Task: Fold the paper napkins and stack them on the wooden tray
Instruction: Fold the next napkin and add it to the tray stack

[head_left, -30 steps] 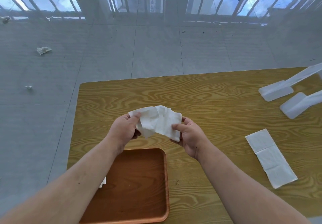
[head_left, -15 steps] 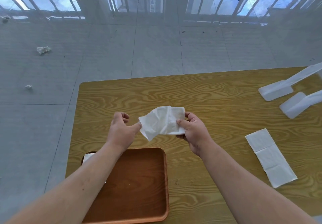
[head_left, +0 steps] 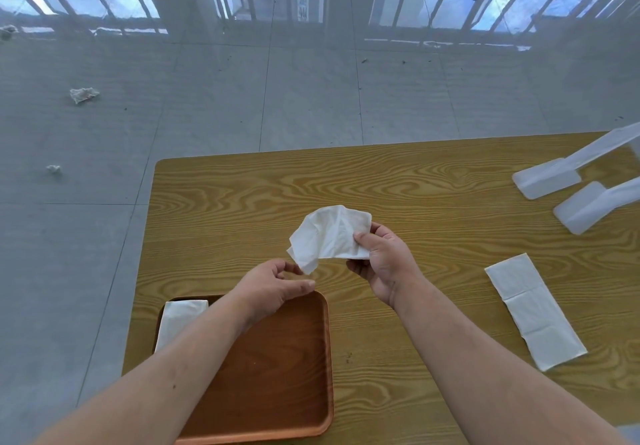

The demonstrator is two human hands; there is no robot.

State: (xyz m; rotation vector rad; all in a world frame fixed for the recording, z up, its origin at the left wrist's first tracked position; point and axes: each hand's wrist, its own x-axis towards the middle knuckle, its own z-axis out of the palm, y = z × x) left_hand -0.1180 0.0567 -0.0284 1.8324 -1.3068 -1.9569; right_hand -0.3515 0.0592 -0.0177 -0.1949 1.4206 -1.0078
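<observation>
Now | left hand [head_left: 273, 283] released, lowered off napkin [head_left: 329, 237] | right hand [head_left: 382, 261] fingers alone pinch it

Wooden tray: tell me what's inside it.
One folded white napkin lies in the far left corner of the wooden tray. The left forearm covers its near end and part of the tray floor, so anything beneath it is hidden.

Tray [head_left: 298, 392] mostly bare, folded napkin [head_left: 180, 320] in its far-left corner; table [head_left: 398, 195] open except flat napkin [head_left: 533, 309] and white stands [head_left: 554, 181] right.
</observation>
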